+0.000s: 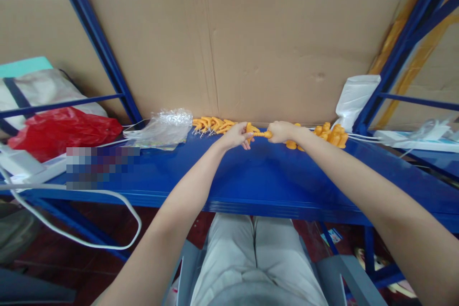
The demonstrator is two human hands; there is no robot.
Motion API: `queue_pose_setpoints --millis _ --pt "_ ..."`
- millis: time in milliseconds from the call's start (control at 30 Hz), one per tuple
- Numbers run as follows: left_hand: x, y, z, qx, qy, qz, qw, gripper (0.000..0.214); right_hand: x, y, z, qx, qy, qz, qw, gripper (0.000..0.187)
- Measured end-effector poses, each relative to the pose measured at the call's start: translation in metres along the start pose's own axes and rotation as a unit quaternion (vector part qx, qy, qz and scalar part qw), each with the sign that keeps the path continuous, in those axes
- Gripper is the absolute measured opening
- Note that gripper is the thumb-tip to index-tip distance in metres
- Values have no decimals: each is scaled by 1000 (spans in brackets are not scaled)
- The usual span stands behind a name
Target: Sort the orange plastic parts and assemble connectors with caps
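Between my two hands, just above the blue shelf top [247, 177], stretches an orange plastic piece [260, 134] with a thin, jointed-looking middle. My left hand [236, 136] pinches its left end between thumb and fingers. Closed in a fist, my right hand [281, 132] grips the right end, and the fingers cover that part. Beside my left hand lies a row of orange pieces with small metal chains [211, 125]. Several thicker orange pieces [332, 136] stand in a cluster beyond my right forearm. More orange pieces [292, 145] lie partly hidden under my right wrist.
Clear plastic bags [165, 126] lie left of the row. Farther left are a red plastic bag [68, 131] and a white cable [125, 201]. A cardboard sheet [272, 48] closes off the back. Blue metal posts [98, 43] frame the sides; a white bag [355, 98] leans at right.
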State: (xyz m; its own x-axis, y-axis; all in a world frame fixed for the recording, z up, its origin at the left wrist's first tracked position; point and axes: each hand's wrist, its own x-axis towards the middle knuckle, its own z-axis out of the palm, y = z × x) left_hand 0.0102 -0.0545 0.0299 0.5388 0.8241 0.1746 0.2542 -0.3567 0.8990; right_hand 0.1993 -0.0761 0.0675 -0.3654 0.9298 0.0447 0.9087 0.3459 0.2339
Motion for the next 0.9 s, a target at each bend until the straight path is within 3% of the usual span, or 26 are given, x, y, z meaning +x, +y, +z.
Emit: queue_pose_setpoints --millis 100,300,667,900 --pt "2 -3 -1 -8 1 -14 1000 12 -1 1 2 -21 9 12 1000 27" --pt "0 -6 -5 -33 14 -19 999 11 -9 -1 14 -92 113 15 989 38" --pt "-1 -3 -7 -37 8 -5 999 14 -8 0 8 -106 107 -18 988 31" --pt "1 -5 -5 -28 2 -1 1000 16 -11 -3 3 -80 62 -16 995 32"
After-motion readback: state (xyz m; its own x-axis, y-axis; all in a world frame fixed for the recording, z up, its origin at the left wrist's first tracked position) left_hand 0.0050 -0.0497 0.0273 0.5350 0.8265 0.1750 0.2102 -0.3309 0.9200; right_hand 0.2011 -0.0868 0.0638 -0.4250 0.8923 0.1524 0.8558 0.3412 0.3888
